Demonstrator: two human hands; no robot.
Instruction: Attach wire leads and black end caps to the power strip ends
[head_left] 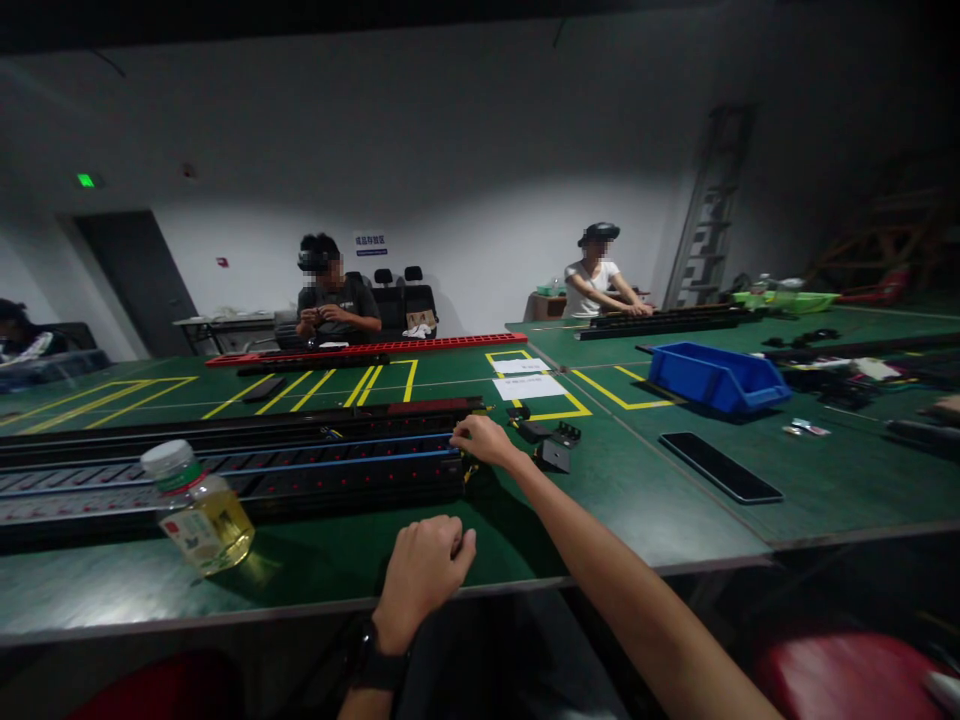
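Note:
My right hand (484,440) reaches over the right end of a long black rail (360,480) that lies on the green table. Its fingers are pinched together at the end of the blue strip (375,447) running along the rail; the exact contact is small. Yellow wires show just below those fingers. Near the table's front edge, my left hand (426,568) is curled into a loose fist, a dark watch on its wrist. Nothing shows in it, though its fingertips are hidden. Small black brackets (555,455) lie right of my right hand.
A drink bottle (199,510) stands at the front left. On the right are a phone (720,467) and a blue bin (716,378). White paper sheets (531,387) and a red rail (420,346) lie farther back. Two people work across the table; another is far left.

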